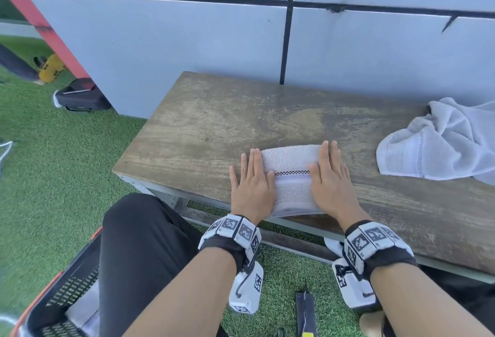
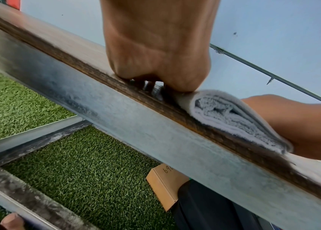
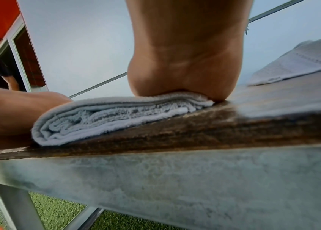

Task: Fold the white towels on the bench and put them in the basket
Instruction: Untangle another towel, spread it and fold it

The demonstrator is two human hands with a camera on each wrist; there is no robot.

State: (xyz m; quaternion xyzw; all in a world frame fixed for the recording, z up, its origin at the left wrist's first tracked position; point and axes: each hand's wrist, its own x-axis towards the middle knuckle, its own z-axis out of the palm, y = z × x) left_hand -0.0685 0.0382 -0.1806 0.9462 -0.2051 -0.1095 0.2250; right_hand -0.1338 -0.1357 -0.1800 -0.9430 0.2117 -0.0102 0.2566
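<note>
A folded white towel [image 1: 292, 175] with a checkered stripe lies at the near edge of the wooden bench [image 1: 214, 127]. My left hand [image 1: 251, 178] lies flat with straight fingers on the towel's left end. On the right end my right hand [image 1: 330, 173] presses flat in the same way. Both wrist views show the stacked layers of the folded towel [image 2: 232, 119] [image 3: 104, 118] from its near side, pinned under each palm. A second, crumpled white towel [image 1: 442, 143] [image 3: 301, 60] lies on the bench at the right. The black basket [image 1: 67, 291] with an orange rim stands on the grass at lower left, with a folded towel inside it [image 1: 85, 312].
A grey panelled wall [image 1: 187, 36] backs the bench. My black-trousered knee [image 1: 139, 243] is between basket and bench. A black case [image 1: 80, 96] lies on the grass at far left, a dark device [image 1: 305, 312] below the bench, a cardboard box [image 2: 165, 185] under it.
</note>
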